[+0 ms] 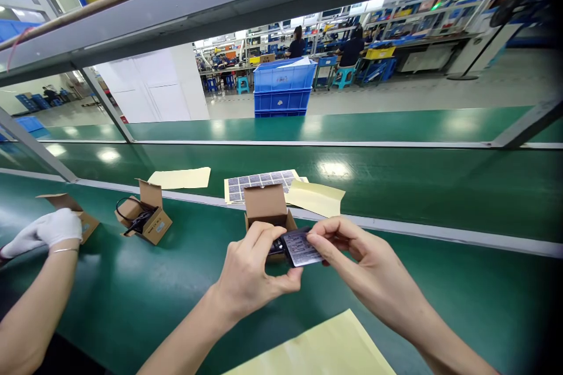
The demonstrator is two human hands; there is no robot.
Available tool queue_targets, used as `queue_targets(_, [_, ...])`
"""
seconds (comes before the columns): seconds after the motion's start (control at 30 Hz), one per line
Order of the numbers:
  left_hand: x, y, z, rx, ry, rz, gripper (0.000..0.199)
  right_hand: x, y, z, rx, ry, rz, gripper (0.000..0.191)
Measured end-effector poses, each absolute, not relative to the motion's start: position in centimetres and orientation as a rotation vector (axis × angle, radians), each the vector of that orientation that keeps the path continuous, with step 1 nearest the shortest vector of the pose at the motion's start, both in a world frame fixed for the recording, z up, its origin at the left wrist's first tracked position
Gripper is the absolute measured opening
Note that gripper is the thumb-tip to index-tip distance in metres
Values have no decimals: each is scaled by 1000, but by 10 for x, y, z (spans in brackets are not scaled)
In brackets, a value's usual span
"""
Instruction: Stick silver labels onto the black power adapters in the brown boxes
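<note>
My left hand (259, 266) grips a black power adapter (288, 255) between its thumb and fingers, just in front of an open cardboard box (266, 204). A silver-grey printed label (302, 248) lies against the adapter's face. At the label's right edge, my right hand (352, 255) pinches it between thumb and forefinger. Whether the label is fully stuck down I cannot tell. The box's lid stands up behind my left fingers, and its inside is mostly hidden.
Behind the box lie a sheet of labels (259, 183) and yellow backing paper (317, 198). More yellow paper (316, 345) is at the front. Leftward stand a box with black cables (156, 227) and another box (90, 227), touched by a co-worker's gloved hand (59, 227). A shelf beam (176, 17) crosses above.
</note>
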State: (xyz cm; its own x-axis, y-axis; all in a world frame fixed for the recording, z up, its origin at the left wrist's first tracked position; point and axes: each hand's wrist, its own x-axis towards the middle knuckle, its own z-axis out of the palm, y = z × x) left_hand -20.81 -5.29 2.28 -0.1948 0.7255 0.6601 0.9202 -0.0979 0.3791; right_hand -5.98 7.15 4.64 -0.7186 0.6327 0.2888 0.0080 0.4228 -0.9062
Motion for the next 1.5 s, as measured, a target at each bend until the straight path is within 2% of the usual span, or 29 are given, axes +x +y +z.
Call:
queue_targets(0.37, [-211,-52,20,-1789,-1886,-1110,41,-59,68,44,-553,-2146,1202,28])
queue_targets(0.57, [-206,-52,17,-1757,-1778,-1081,39,-64,69,35,-656,-2117,781,22])
queue_targets(0.63, [-206,-52,15,-1745,-1739,-1085,39,-68,73,33,-665,-2119,984,33])
queue_targets(0.7, [-207,-51,12,-1746,-1708,-1082,39,-71,76,31,-588,-2126,1381,35])
queue_targets(0.77, [-209,-50,10,-1760,-1691,-1075,38,-75,75,26,-507,-2075,1636,38])
queue_targets(0.87, [-212,-48,7,-1784,-1685,-1059,38,-77,66,20,-550,-2019,1570,42])
queue_targets(1.03, [-219,-50,7,-1815,-1628,-967,38,-73,52,26,-576,-2137,1492,21])
queue_targets(1.17, [-222,-47,12,-1863,-1603,-945,37,-70,57,31,-542,-2204,1481,20])
queue_targets(1.23, [-223,-42,13,-1909,-1634,-959,36,-69,65,25,-494,-2240,1403,22])
queue_targets(1.33, [-230,-26,14,-2091,-1889,-876,36,-56,89,6,-527,-2299,1154,41])
queue_targets(1.4, [-239,-12,16,-2219,-2157,-620,34,-30,111,-6,-698,-2271,952,48])
queue_targets(1.5, [-260,2,18,-2305,-2373,-162,36,41,146,-14,-1074,-2128,583,47])
